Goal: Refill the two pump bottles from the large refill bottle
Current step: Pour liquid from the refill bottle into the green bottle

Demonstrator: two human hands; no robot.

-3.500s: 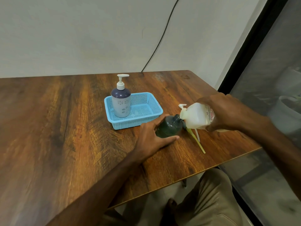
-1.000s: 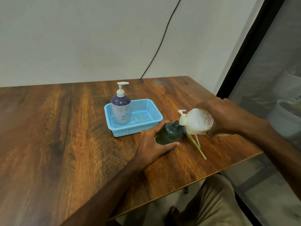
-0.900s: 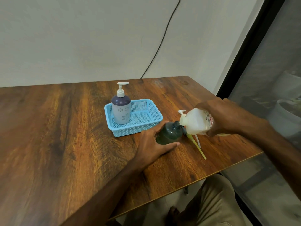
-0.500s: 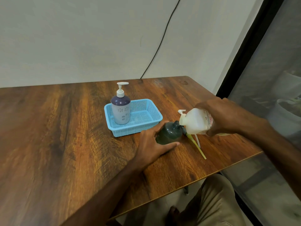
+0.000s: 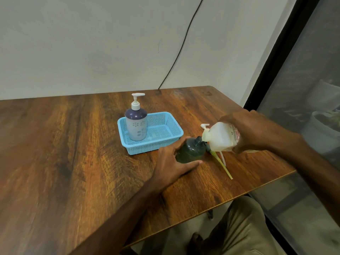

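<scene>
From the head view, the left hand [image 5: 173, 162] is wrapping its fingers and thumb around the dark green bottle [image 5: 191, 150]. It is holding the bottle on the brown worktop [image 5: 73, 144]. The bottle's top is open and is poking out just past the fingertips.

The right hand [image 5: 252, 131] is gripping the large refill bottle [image 5: 220, 137] from above, with the fingers curling round its fat end. The pale bottle is lying on its side in the air. Its mouth is pointing away from the right hand, toward the left hand, and is touching the open top of the dark green bottle. I cannot tell if any soap is running out.

Under the right hand, a yellow-green tube [image 5: 222, 165] and a thin white tube [image 5: 223, 157] are lying on the worktop. A small white pump top [image 5: 204, 125] is peeking out behind the refill bottle's neck.

Just past the left hand's fingers, a blue basket [image 5: 176, 126] is sitting on the worktop. A purple and white pump bottle [image 5: 136, 124] is standing up in the basket's far corner from the left hand, with its pump on.

Far beyond both hands, a black cable [image 5: 182, 45] is hanging down the wall. Below the right arm, a knee in tan trousers [image 5: 244, 227] is showing under the worktop's edge.
</scene>
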